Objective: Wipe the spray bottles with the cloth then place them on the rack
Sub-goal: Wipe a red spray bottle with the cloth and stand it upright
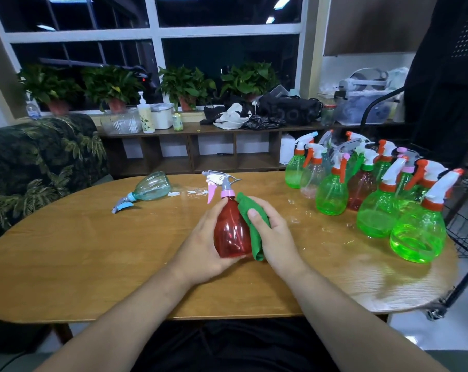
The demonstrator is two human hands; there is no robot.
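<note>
Two bare forearms reach forward from the lower edge, and both hands meet above the middle of the oval wooden counter (93, 264). The left hand (200, 242) grips a red translucent plastic spray bottle (231, 232), its fingers curled round the belly of the bottle from the left side. This bottle is upright, slightly tilted, with a pink collar and a grey and pink trigger head on top. The right hand (273, 232) holds a folded green cloth (250, 224) against the right side of the bottle, with the thumb pressing on the cloth and the fingers clamped around it.

Farther left on the counter, a clear bluish spray bottle (152, 187) lies on its side. At the right end stands a tight group of green, red and clear spray bottles (332, 194) with white and orange heads. Just beside that end is a black wire rack (466, 226).
</note>
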